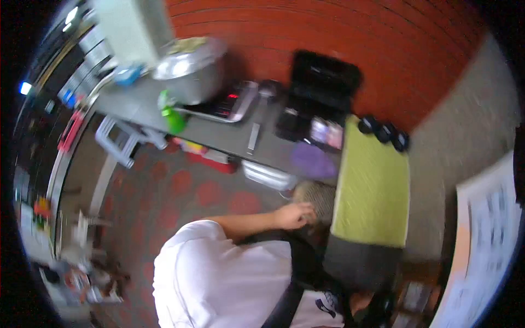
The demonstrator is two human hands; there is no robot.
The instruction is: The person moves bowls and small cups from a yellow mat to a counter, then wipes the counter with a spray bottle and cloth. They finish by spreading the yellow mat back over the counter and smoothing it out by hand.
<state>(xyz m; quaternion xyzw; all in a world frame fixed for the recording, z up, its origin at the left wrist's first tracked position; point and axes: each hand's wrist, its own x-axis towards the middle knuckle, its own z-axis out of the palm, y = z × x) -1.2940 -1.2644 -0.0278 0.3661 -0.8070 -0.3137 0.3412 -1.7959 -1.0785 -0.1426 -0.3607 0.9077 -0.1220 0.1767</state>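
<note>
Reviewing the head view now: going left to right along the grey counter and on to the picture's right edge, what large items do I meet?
Metal pot → long-handled utensil → open black case → yellow-green cloth → white printed sheet.

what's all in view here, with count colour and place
wall: 1, red, behind counter
counter: 1, grey, along wall
lidded pot: 1, silver, on counter
red-lit panel: 1, black, beside pot
bottle: 1, green, counter's front edge
long utensil: 1, silver, on counter
open case: 1, black, by wall
flat item: 1, purple, before case
cloth: 1, yellow-green, right of case
round objects: 3, black, cloth's far end
stool: 1, pale, left
printed sheet: 1, mostly white, far right
background: too blurred to count
shirt: 1, white, bottom
left hand: 1, bare, centre
</note>
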